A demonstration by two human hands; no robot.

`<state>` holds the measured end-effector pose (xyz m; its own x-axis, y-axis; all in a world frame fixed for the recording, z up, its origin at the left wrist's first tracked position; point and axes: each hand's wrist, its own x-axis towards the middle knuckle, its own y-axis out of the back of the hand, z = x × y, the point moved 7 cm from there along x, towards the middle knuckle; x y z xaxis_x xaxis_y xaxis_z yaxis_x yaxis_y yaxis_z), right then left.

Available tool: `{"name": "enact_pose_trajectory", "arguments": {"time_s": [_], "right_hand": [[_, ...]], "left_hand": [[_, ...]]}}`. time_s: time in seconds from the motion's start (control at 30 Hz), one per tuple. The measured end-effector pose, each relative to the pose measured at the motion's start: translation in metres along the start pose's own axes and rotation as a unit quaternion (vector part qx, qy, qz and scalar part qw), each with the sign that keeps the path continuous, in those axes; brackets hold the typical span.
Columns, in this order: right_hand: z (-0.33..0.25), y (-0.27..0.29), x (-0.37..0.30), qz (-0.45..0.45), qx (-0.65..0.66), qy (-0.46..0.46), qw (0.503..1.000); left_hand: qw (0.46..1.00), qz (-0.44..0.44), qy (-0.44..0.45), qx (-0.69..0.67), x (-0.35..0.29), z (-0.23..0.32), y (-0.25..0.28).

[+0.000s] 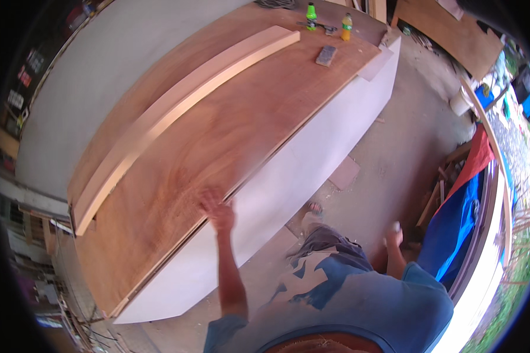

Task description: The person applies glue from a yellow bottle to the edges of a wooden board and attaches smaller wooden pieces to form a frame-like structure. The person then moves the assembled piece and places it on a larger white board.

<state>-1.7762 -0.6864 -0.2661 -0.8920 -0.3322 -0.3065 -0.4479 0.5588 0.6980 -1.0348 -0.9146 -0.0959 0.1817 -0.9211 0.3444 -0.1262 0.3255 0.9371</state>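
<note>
My left hand (219, 213) reaches over the near edge of a large brown wooden panel (212, 147), its fingers spread on or just above the surface; motion smears them a little. Nothing shows in that hand. Down at my right side, away from the panel, my right hand (393, 237) is closed round a small object (396, 226) with a pale end, too small to name. Along the panel's far half lies a long, light wooden beam (185, 103). A white side board (288, 170) runs down below the panel's near edge.
At the panel's far right stand a green bottle (311, 17) and a bottle of orange liquid (346, 28), near a grey block (326, 56). Blue sheeting (453, 226) and a red cloth (476, 154) hang on my right. A white bucket (460, 103) stands beyond them.
</note>
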Motion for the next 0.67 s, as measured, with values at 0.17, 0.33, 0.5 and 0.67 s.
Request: {"name": "enact_pose_trajectory", "arguments": {"time_s": [0.17, 0.33, 0.5, 0.67], "right_hand": [[-0.335, -0.136, -0.071, -0.202, 0.203, 0.370, 0.884], [-0.535, -0.237, -0.243, -0.286, 0.108, 0.729, 0.612], [-0.565, -0.328, -0.317, -0.223, 0.061, 0.881, 0.413], [-0.586, -0.353, -0.302, -0.347, 0.062, 0.850, 0.390]], "left_hand": [[0.807, -0.312, -0.083, -0.495, -0.087, 0.205, 0.014], [0.823, -0.354, -0.071, -0.438, -0.108, 0.267, -0.007], [0.881, -0.242, -0.018, -0.405, 0.000, 0.301, 0.008], [0.964, -0.106, 0.109, -0.217, 0.184, 0.347, 0.075]]}}
